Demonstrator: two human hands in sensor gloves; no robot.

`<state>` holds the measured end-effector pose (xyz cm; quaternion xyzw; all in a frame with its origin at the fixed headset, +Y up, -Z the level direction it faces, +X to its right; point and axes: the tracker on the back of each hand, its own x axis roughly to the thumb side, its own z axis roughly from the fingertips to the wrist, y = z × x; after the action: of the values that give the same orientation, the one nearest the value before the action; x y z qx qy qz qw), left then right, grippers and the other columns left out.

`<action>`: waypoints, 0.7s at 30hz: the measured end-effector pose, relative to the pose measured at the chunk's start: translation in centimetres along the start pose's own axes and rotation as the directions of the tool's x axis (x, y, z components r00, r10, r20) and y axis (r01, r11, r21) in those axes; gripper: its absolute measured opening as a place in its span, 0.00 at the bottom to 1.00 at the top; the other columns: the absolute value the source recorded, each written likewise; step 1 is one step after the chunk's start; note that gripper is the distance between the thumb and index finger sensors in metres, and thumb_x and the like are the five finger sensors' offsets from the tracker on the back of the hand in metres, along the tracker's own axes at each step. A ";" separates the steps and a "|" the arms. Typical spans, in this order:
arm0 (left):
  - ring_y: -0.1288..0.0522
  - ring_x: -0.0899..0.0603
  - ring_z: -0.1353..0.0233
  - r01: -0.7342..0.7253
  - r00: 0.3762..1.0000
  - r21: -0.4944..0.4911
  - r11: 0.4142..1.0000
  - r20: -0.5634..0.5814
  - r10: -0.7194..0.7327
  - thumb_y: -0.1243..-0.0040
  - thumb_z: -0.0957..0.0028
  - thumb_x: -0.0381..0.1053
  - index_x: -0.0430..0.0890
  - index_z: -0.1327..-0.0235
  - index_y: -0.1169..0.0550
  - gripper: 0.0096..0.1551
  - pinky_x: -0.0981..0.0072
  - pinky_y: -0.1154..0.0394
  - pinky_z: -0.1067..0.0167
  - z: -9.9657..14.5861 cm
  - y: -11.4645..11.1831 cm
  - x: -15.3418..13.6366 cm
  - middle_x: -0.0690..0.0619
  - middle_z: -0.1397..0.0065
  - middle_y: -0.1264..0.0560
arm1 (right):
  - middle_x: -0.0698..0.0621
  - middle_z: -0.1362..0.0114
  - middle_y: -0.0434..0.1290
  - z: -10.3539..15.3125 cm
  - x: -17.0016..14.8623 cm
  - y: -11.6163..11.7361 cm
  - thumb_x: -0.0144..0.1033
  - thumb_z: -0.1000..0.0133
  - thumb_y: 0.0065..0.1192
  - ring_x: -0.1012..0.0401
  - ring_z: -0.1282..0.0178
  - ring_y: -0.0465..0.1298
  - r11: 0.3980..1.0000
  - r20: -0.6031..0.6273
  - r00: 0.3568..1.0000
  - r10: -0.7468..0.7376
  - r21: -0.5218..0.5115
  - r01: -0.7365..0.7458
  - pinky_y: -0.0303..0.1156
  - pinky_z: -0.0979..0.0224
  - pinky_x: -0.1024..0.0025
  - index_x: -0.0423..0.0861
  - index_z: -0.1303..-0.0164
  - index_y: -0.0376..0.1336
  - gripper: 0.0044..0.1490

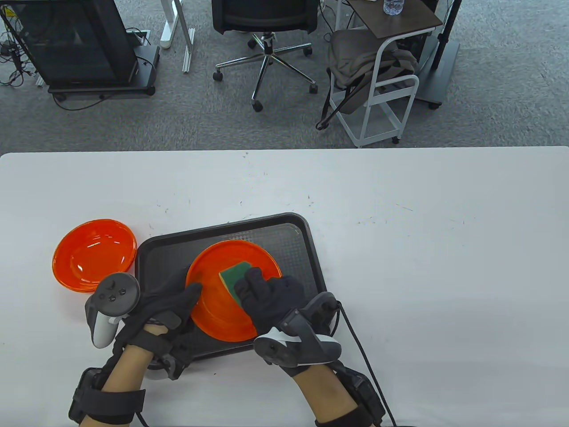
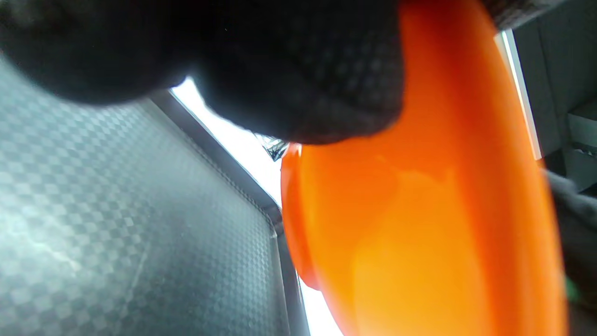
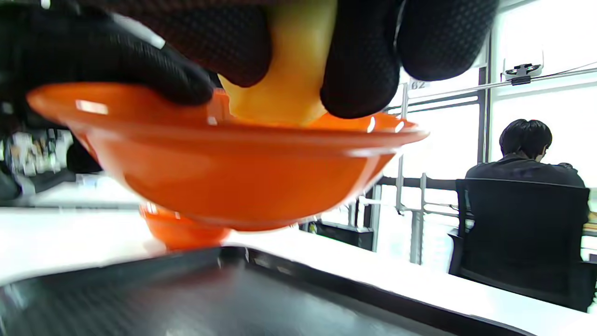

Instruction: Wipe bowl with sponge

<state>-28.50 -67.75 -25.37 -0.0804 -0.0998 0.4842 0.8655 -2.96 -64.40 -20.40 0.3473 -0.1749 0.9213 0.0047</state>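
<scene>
1. A spare bowl is sitting on the bench just left of the tray; you are not touching it, so be keeping your left elbow clear of it.
2. Your left hand is gripping the near-left rim of the bowl and holding it raised above the tray, with the thumb lying over the rim and the fingers hidden beneath. Be keeping that grip firm, because the sponge is pushing against it.
3. The sponge is lying green side up inside the bowl, toward its far side. Be sweeping it round the wall and down into the base, not only over one patch.
4. Your right hand is pressing the sponge with curled fingers; the right wrist view is showing them wrapped over its yellow side. Be pressing evenly, since a hard push risks tipping the lifted bowl.
</scene>
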 end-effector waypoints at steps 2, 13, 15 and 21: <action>0.14 0.53 0.78 0.002 1.000 -0.020 1.000 0.008 -0.002 0.42 0.43 0.60 0.40 0.29 0.31 0.36 0.65 0.15 0.78 0.0 -0.3 0.1 0.46 0.65 0.16 | 0.38 0.21 0.66 -0.4 0.4 0.4 0.38 0.36 0.64 0.48 0.38 0.76 0.995 -0.007 0.997 0.072 0.065 -0.072 0.70 0.35 0.43 0.46 0.25 0.56 0.31; 0.14 0.53 0.78 0.055 0.998 -0.035 0.998 0.019 -0.054 0.42 0.43 0.60 0.40 0.29 0.31 0.36 0.65 0.15 0.78 0.0 -0.9 0.5 0.46 0.65 0.16 | 0.38 0.21 0.65 -1.3 1.2 1.7 0.38 0.35 0.62 0.49 0.37 0.76 0.992 0.055 0.998 0.009 0.122 -0.016 0.69 0.34 0.42 0.46 0.25 0.55 0.31; 0.14 0.53 0.78 0.065 0.998 -0.023 0.998 0.014 -0.065 0.42 0.43 0.60 0.40 0.29 0.31 0.36 0.66 0.15 0.78 0.0 -0.7 0.4 0.46 0.65 0.16 | 0.38 0.20 0.65 -1.3 1.3 1.8 0.38 0.35 0.62 0.49 0.37 0.76 0.987 0.068 0.992 -0.102 0.132 0.093 0.69 0.34 0.41 0.46 0.24 0.55 0.30; 0.15 0.54 0.79 0.078 0.997 0.016 0.997 0.002 -0.078 0.42 0.43 0.59 0.39 0.30 0.30 0.35 0.66 0.15 0.79 0.0 -0.1 0.3 0.46 0.66 0.16 | 0.38 0.20 0.65 -1.4 1.9 1.6 0.37 0.35 0.61 0.47 0.37 0.75 0.952 0.108 0.970 -0.217 0.244 0.186 0.68 0.34 0.40 0.47 0.25 0.56 0.29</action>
<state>-28.22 -67.54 -25.35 -0.0689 -0.1001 0.4510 0.8842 -5.49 -65.70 -20.66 0.4224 -0.0296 0.9047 0.0466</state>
